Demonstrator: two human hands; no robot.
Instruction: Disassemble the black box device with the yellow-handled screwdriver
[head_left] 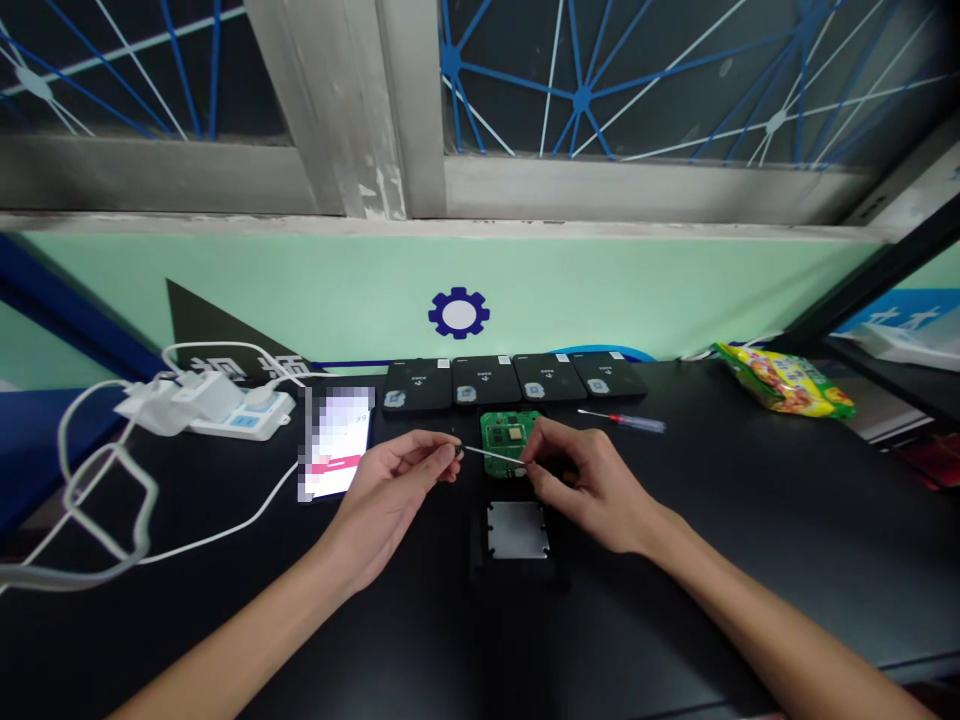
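My left hand (409,475) is closed in a pinch on a small black piece (458,450) at one end of a thin pale strand (491,455), wire-like and pulled straight. Thumb and forefinger of my right hand (581,480) pinch the strand's other end, over the right side of a green circuit board (499,430). Whether the strand is joined to the board cannot be made out. Nearer to me lies a black case part with a silver metal plate (517,530) in it. A screwdriver (634,422) with a clear handle rests behind my right hand.
Several flat black boxes (484,380) stand in a row along the wall. Left of my hands are a lit phone (341,440) and a white power strip (251,415) with loose white cables (217,540). A yellow-green snack bag (787,380) lies at the back right.
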